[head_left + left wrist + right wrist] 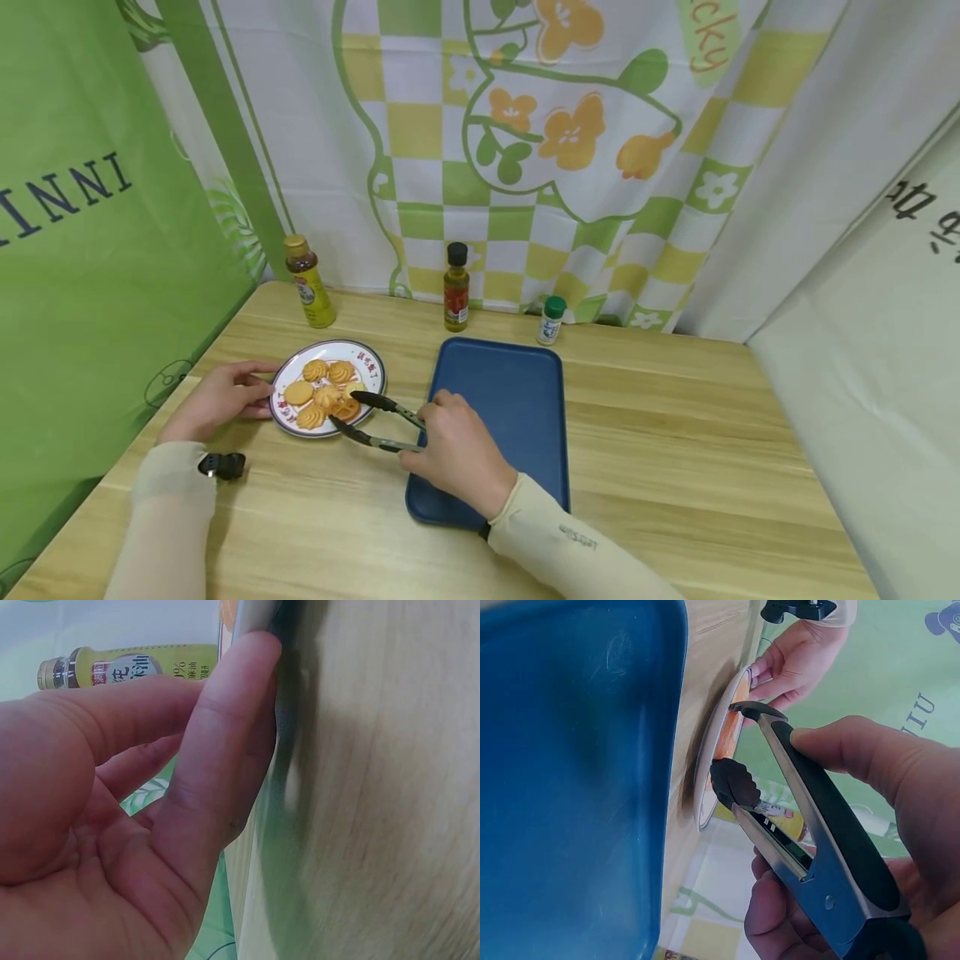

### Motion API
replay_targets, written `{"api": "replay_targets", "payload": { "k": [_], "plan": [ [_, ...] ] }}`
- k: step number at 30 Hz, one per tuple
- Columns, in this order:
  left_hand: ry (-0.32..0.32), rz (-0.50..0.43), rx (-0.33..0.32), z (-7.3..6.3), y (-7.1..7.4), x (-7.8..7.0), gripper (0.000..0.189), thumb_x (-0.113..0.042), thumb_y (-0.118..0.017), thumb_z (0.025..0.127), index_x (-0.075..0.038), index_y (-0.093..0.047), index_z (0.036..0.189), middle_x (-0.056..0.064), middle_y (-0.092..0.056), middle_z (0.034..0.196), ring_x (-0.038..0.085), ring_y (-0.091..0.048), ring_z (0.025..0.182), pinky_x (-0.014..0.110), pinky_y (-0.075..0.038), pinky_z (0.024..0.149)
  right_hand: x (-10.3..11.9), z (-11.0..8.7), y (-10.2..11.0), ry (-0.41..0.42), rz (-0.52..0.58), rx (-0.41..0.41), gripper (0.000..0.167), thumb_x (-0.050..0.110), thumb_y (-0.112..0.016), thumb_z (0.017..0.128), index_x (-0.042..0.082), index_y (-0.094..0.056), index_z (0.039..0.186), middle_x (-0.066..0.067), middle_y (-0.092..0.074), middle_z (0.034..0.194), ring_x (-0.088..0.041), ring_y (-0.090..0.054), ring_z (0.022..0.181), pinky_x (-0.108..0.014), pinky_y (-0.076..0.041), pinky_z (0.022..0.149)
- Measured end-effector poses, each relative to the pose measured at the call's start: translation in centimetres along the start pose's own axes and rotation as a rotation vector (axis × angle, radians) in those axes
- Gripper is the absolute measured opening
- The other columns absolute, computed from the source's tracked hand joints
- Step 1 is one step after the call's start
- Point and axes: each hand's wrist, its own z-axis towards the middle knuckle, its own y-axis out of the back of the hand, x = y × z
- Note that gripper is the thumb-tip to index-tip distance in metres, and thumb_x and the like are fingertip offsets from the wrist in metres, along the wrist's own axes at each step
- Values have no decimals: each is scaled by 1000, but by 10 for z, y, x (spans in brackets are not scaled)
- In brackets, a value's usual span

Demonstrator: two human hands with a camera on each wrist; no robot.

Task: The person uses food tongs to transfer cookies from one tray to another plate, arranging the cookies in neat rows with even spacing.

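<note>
My right hand [459, 450] grips a pair of tongs [386, 444], their dark tips spread apart over the cookies [327, 396] on a white plate [365, 348]. In the right wrist view the tongs' scalloped tips [735, 784] straddle part of the plate's contents, with the thumb on one arm and fingers round the other. My left hand [223, 398] holds the plate's left rim; in the left wrist view its fingertips [259, 656] meet the rim's edge. The plate bears round, swirled golden cookies and lies on the wooden table [330, 517].
Right of the plate lies a blue tray [510, 400], partly under my right hand. Along the back stand a yellow-labelled oil bottle [311, 292], a black-capped bottle [456, 287] and a green-capped shaker [551, 321]. A patterned curtain [525, 167] hangs behind the table.
</note>
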Motion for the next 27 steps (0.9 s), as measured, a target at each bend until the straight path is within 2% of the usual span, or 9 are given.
{"api": "replay_targets", "payload": {
  "k": [9, 18, 27],
  "plan": [
    [9, -24, 10, -1, -1, 0, 51, -5, -54, 117, 11, -44, 165, 30, -64, 131, 10, -74, 86, 27, -71, 78, 3, 0, -2, -17, -6, 17, 40, 31, -95, 86, 0, -83, 109, -10, -73, 103, -19, -61, 87, -26, -54, 70],
    [16, -26, 10, 1, -2, -1, 52, -3, -55, 116, 11, -43, 165, 30, -64, 131, 9, -74, 86, 27, -71, 79, 1, -4, -1, -26, -14, 22, 46, 37, -94, 88, 2, -83, 116, -11, -75, 112, -21, -65, 93, -28, -59, 75],
    [8, -101, 22, 2, -1, 1, 54, 1, -52, 116, 15, -37, 165, 29, -65, 127, 7, -74, 84, 29, -73, 82, -5, -8, -1, -59, 15, 6, 47, 36, -95, 87, 2, -83, 118, -9, -74, 110, -20, -64, 92, -29, -59, 74]
  ]
}}
